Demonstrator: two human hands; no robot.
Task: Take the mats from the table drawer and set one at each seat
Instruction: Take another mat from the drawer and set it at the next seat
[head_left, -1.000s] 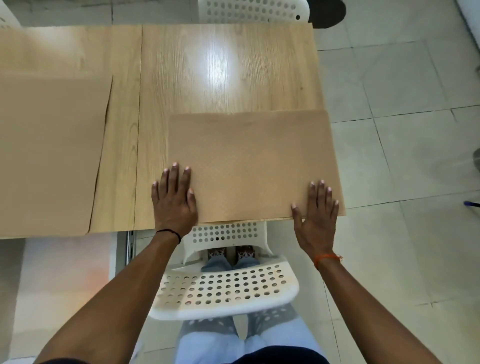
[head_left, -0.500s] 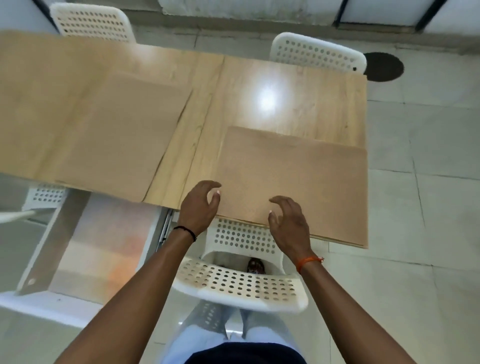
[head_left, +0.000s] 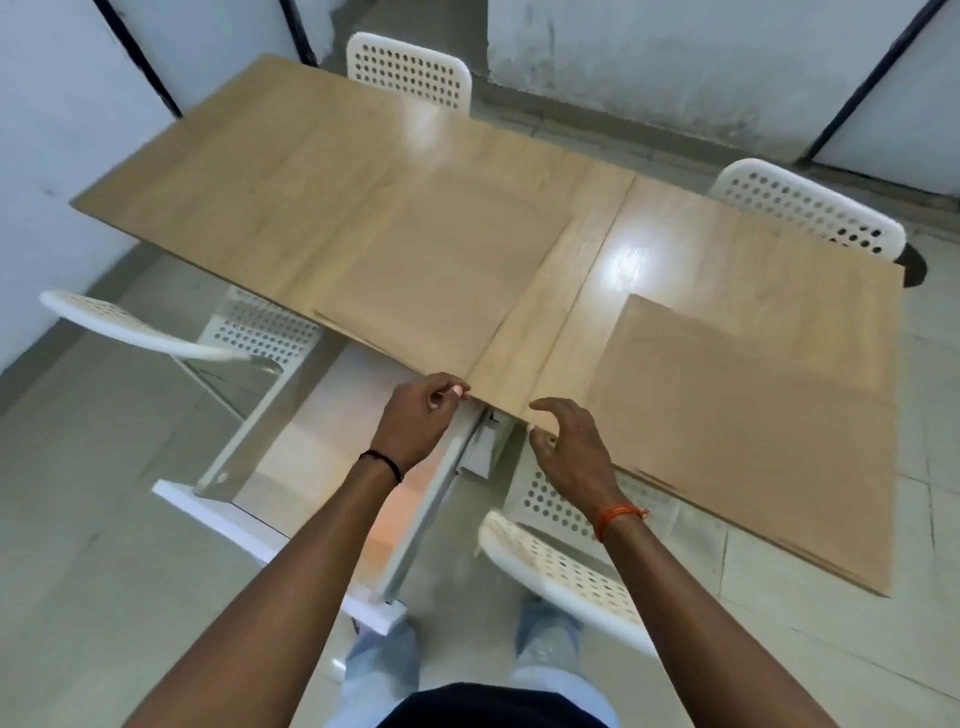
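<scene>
Both your hands have left the right mat (head_left: 748, 426) and moved to the desk (head_left: 322, 171) edge between the two mats. Your left hand (head_left: 415, 423) pinches the left mat (head_left: 441, 280) at its near corner; your right hand (head_left: 569, 447) hovers beside it, loosely curled, grasping nothing.

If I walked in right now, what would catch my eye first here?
Probably the two hands at the near edge of the long wooden table: the left hand pinches the corner of the middle mat, while the right hand hovers open beside it. Another tan mat lies at the right end, overhanging the edge.
</scene>
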